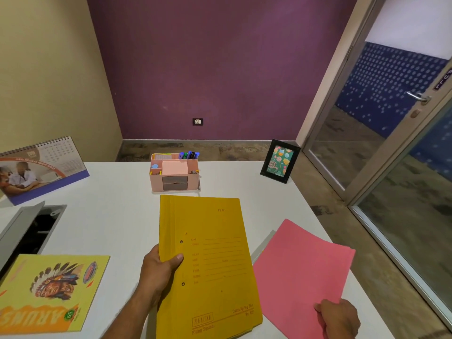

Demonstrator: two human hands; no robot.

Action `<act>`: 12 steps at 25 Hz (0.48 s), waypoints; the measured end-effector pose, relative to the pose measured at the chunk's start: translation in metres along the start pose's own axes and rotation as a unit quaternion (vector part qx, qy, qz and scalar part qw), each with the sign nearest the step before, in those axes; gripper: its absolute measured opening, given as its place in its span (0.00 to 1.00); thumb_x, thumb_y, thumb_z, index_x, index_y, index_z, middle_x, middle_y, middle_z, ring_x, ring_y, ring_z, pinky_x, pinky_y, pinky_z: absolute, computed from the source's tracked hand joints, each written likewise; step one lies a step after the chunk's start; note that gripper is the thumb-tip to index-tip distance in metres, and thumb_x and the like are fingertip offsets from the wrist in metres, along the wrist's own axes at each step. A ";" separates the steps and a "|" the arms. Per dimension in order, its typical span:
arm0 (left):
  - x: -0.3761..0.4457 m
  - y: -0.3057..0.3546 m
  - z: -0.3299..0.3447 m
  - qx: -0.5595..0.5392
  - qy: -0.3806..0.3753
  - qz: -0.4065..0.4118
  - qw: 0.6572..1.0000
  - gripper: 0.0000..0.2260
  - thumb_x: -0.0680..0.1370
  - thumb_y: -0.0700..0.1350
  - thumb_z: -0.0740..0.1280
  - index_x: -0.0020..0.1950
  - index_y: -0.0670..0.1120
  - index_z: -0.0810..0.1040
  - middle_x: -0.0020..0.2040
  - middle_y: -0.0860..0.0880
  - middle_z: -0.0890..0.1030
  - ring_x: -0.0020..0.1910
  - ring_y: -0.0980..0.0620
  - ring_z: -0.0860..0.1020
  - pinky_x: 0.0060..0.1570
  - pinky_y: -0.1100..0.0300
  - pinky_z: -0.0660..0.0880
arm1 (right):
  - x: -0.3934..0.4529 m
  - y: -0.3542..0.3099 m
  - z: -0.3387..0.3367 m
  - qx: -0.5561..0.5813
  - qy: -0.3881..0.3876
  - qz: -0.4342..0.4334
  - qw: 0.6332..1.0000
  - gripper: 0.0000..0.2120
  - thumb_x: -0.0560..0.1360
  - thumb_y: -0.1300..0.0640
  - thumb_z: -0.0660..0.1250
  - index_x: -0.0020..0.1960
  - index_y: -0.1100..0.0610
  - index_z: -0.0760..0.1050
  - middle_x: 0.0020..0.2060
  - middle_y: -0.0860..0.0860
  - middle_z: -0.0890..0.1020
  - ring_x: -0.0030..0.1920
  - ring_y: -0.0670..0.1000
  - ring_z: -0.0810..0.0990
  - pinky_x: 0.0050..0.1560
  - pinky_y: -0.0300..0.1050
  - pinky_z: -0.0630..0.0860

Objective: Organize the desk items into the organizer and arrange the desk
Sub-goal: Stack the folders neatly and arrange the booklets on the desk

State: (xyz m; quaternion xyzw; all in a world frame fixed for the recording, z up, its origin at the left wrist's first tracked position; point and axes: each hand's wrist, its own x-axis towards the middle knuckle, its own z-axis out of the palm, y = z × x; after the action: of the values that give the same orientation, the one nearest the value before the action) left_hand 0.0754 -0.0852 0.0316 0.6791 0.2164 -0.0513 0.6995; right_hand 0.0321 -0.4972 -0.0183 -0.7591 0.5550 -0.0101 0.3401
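White desk (117, 216) set before a purple wall, glass door at right. The pink organizer (174, 176) stands at the far middle of the desk and already holds pens upright in its rear right compartment, a pink pad in the centre and small items in its side cells, so I judge the sorting of small things largely done; the flat items remain to be arranged. My left hand (160, 270) is clamped on the left edge of the yellow file (208, 265), thumb on its cover, the file held in front of the organizer. My right hand (338, 316) pinches the near corner of the pink folder (303, 272), just right of the file. The file is stiff card, printed with lines and two punched holes. A notebook (51, 289) lies at near left; a calendar (41, 165) and a frame (280, 161) stand at the far corners.
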 end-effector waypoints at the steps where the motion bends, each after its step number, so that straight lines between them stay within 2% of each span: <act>1: -0.001 0.001 0.002 -0.002 0.002 -0.002 1.000 0.18 0.77 0.40 0.70 0.66 0.49 0.73 0.57 0.45 0.82 0.53 0.43 0.81 0.57 0.43 0.77 | -0.007 -0.007 -0.004 0.015 0.003 -0.026 1.000 0.14 0.62 0.62 0.75 0.46 0.63 0.79 0.38 0.59 0.80 0.43 0.64 0.80 0.51 0.57 0.79; 4: -0.005 0.007 0.007 -0.004 0.008 -0.002 1.000 0.16 0.79 0.42 0.67 0.66 0.51 0.72 0.60 0.45 0.81 0.56 0.42 0.80 0.60 0.40 0.75 | -0.034 -0.038 -0.018 0.064 -0.007 -0.096 0.993 0.10 0.65 0.61 0.69 0.47 0.59 0.75 0.39 0.58 0.79 0.41 0.61 0.76 0.44 0.51 0.74; 6: -0.009 0.015 0.012 0.013 0.021 0.024 0.999 0.15 0.80 0.42 0.65 0.66 0.54 0.70 0.62 0.46 0.79 0.57 0.43 0.79 0.60 0.42 0.75 | -0.053 -0.061 -0.031 0.098 -0.019 -0.151 0.984 0.12 0.62 0.58 0.64 0.46 0.56 0.74 0.37 0.55 0.79 0.39 0.60 0.76 0.40 0.48 0.71; 8: -0.017 0.024 0.019 0.031 0.034 0.068 0.997 0.21 0.81 0.41 0.64 0.71 0.56 0.64 0.65 0.54 0.75 0.50 0.53 0.79 0.54 0.55 0.77 | -0.072 -0.083 -0.043 0.114 -0.046 -0.201 0.972 0.13 0.61 0.59 0.62 0.45 0.55 0.76 0.36 0.53 0.81 0.37 0.58 0.77 0.37 0.47 0.72; 9: -0.020 0.029 0.022 0.049 0.034 0.092 0.994 0.26 0.81 0.39 0.63 0.75 0.58 0.58 0.65 0.60 0.70 0.45 0.60 0.77 0.48 0.66 0.77 | -0.082 -0.094 -0.047 0.117 -0.067 -0.221 0.966 0.12 0.63 0.62 0.63 0.46 0.55 0.77 0.36 0.53 0.82 0.37 0.56 0.79 0.36 0.46 0.73; 10: -0.023 0.034 0.025 0.063 0.029 0.107 0.992 0.30 0.81 0.38 0.62 0.77 0.60 0.53 0.65 0.64 0.66 0.40 0.64 0.75 0.40 0.75 0.74 | -0.093 -0.105 -0.051 0.118 -0.086 -0.242 0.959 0.12 0.65 0.65 0.64 0.47 0.54 0.78 0.37 0.52 0.82 0.37 0.55 0.80 0.36 0.47 0.75; 11: -0.024 0.038 0.028 0.077 0.024 0.123 0.989 0.32 0.82 0.38 0.61 0.78 0.60 0.50 0.66 0.65 0.63 0.38 0.66 0.75 0.34 0.78 0.72 | -0.104 -0.115 -0.055 0.112 -0.104 -0.269 0.951 0.13 0.67 0.66 0.64 0.47 0.53 0.78 0.37 0.50 0.83 0.38 0.54 0.80 0.37 0.47 0.77; 12: -0.024 0.040 0.031 0.087 0.021 0.139 0.986 0.32 0.82 0.38 0.60 0.78 0.60 0.48 0.67 0.65 0.61 0.38 0.70 0.75 0.33 0.79 0.71 | -0.116 -0.124 -0.057 0.099 -0.122 -0.301 0.941 0.14 0.68 0.67 0.64 0.47 0.51 0.79 0.37 0.49 0.84 0.38 0.53 0.81 0.37 0.47 0.77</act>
State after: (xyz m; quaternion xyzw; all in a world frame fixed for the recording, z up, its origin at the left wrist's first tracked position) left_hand 0.0757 -0.1177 0.0775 0.7616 0.1297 0.0419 0.6335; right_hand 0.0689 -0.4083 0.1334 -0.8487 0.2508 -0.0744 0.4596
